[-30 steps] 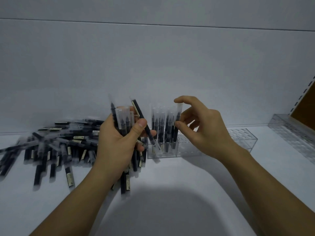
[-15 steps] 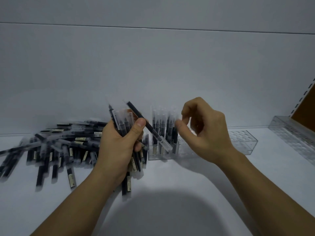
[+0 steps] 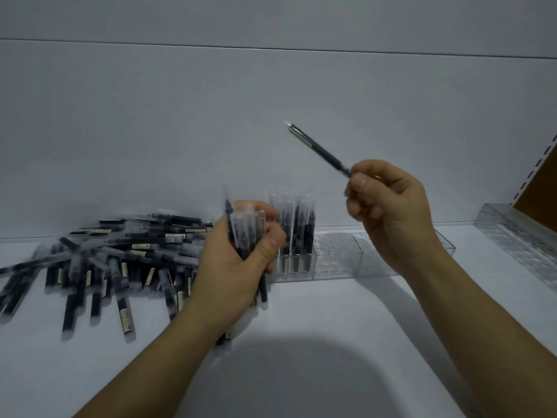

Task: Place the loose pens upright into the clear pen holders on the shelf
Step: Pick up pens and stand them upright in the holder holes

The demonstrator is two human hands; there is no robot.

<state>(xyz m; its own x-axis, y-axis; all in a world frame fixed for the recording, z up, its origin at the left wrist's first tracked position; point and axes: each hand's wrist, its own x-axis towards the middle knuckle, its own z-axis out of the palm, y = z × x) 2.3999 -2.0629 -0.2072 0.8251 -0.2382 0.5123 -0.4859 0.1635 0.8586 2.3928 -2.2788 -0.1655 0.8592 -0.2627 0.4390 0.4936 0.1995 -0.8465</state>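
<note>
Head view, step in hand: looks like we're mid-loading; the right hand (image 3: 391,212) is carrying a single pen (image 3: 319,150) in the air, above and to the right of the clear pen holder (image 3: 334,253); the pen is tilting up and to the left, not upright yet

Right grip: fingers and thumb are pinching the lower end of that single pen; clamped on it

Left grip: the left hand (image 3: 238,260) is wrapping round a bundle of pens (image 3: 245,227), more or less upright, just left of the holder; clamped tight on them

Where the pens are: the pile of loose pens (image 3: 120,260) is lying flat on the shelf (image 3: 316,321) at the left; a few standing pens (image 3: 297,227) are already filling the holder's left end; the rest of its holes are looking empty

Next move, my guess: swinging the pen to vertical, lining it up over a free hole beside the standing ones, then lowering it straight in; which end is pointing down I can't tell

Around: a second clear holder (image 3: 524,236) is sitting well apart at the far right, by a slotted upright (image 3: 542,164); a plain back panel (image 3: 271,116) is running behind everything

In the way: the standing pens and the left hand's bundle are crowding the holder's left end, so knocking them is the risk; the holes are small and see-through, so missing one is easy
</note>
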